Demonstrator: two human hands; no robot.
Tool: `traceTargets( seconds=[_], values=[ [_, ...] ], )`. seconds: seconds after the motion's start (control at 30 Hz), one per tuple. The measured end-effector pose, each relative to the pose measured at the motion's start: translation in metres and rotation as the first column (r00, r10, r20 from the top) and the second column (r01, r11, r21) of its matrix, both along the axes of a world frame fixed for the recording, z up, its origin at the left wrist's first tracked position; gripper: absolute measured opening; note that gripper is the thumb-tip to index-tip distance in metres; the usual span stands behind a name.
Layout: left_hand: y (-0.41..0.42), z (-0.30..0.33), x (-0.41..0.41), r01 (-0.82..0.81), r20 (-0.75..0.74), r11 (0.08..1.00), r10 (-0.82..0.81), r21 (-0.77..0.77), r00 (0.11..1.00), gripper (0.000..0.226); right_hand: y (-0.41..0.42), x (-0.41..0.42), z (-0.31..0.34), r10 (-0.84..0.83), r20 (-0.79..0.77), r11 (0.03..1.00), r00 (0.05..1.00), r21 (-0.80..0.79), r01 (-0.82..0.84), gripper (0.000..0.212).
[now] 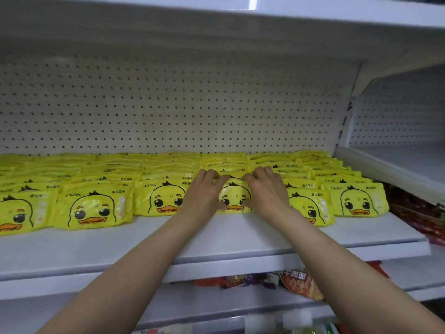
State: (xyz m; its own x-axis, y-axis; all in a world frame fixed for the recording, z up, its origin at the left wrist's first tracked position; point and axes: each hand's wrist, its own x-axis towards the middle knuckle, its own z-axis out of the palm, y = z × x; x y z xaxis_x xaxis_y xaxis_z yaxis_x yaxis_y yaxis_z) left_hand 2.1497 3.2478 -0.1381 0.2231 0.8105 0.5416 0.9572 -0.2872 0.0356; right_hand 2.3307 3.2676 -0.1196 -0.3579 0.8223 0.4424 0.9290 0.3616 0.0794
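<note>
Left hand [204,192] and right hand [266,192] share one grip, clamped on the front wipes pack [234,197], fingers curled over its top edge. Rows of packs [96,206] fill the shelf [216,239] on both sides of and behind the grip. Stocking is judged nearly complete, with only this pack left to seat.

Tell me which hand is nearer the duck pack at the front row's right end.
Right. The right hand holds the middle pack, left of the end pack; the left hand holds it too, farther left.

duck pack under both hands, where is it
Head view, mid-frame: the duck pack fronts its row on the white shelf, between left hand and right hand.
</note>
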Motion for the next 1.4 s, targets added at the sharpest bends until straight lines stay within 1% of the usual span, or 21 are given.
traceTargets(
  seconds=[0.1, 0.17, 0.23, 0.33, 0.43, 0.57, 0.77, 0.87, 0.9, 1.07, 1.2, 1.33, 1.4],
  values=[
    [-0.003, -0.004, -0.007, -0.003, -0.049, 0.999, 0.005, 0.05, 0.999, 0.092, -0.002, 0.004, -0.005, 0.063, -0.062, 0.998, 0.996, 0.018, -0.062, 0.071],
    [-0.004, -0.008, -0.011, 0.002, -0.056, 0.995, 0.004, 0.102, 0.998, 0.097, -0.004, 0.005, -0.01, 0.124, -0.111, 0.992, 0.986, 0.038, -0.12, 0.068],
    [-0.006, -0.01, -0.012, 0.021, -0.079, 0.991, -0.01, 0.134, 0.997, 0.096, -0.006, 0.004, -0.015, 0.188, -0.147, 0.982, 0.971, 0.052, -0.182, 0.061],
    [-0.005, -0.012, -0.012, 0.046, -0.141, 0.991, -0.027, 0.128, 0.99, 0.092, -0.007, 0.001, -0.022, 0.262, -0.156, 0.965, 0.952, 0.044, -0.258, 0.058],
    [-0.002, -0.013, -0.011, 0.033, -0.173, 0.992, -0.012, 0.122, 0.985, 0.089, -0.003, 0.0, -0.028, 0.275, -0.176, 0.961, 0.945, 0.039, -0.273, 0.058],
    [0.001, -0.012, -0.01, 0.009, -0.204, 0.99, 0.02, 0.142, 0.979, 0.086, 0.005, -0.004, -0.029, 0.28, -0.197, 0.96, 0.939, 0.071, -0.272, 0.059],
    [0.005, -0.014, -0.014, 0.015, -0.157, 0.988, 0.01, 0.154, 0.988, 0.082, 0.013, -0.009, -0.027, 0.273, -0.195, 0.962, 0.942, 0.036, -0.271, 0.055],
    [0.002, -0.018, -0.016, 0.044, -0.163, 0.983, -0.014, 0.181, 0.987, 0.081, 0.013, -0.002, -0.029, 0.285, -0.308, 0.954, 0.908, -0.001, -0.3, 0.051],
    [0.002, -0.019, -0.016, 0.047, -0.16, 0.981, -0.017, 0.186, 0.987, 0.08, 0.014, -0.001, -0.029, 0.286, -0.323, 0.953, 0.902, -0.001, -0.302, 0.049],
    [0.001, -0.019, -0.013, 0.007, -0.13, 0.989, 0.012, 0.147, 0.991, 0.077, 0.012, -0.011, -0.026, 0.225, -0.271, 0.972, 0.936, 0.0, -0.234, 0.044],
    [-0.004, -0.015, -0.005, -0.034, -0.114, 0.991, 0.049, 0.132, 0.992, 0.078, 0.009, -0.006, -0.022, 0.255, -0.233, 0.965, 0.938, -0.007, -0.264, 0.046],
    [-0.009, -0.006, 0.022, -0.043, -0.051, 0.992, 0.049, 0.119, 0.998, 0.082, 0.006, 0.025, -0.017, 0.32, -0.253, 0.947, 0.913, 0.072, -0.312, 0.053],
    [-0.012, -0.003, 0.043, -0.005, 0.013, 0.996, 0.004, 0.095, 1.0, 0.08, 0.003, 0.054, -0.013, 0.294, -0.272, 0.956, 0.916, 0.082, -0.282, 0.055]
  ],
)
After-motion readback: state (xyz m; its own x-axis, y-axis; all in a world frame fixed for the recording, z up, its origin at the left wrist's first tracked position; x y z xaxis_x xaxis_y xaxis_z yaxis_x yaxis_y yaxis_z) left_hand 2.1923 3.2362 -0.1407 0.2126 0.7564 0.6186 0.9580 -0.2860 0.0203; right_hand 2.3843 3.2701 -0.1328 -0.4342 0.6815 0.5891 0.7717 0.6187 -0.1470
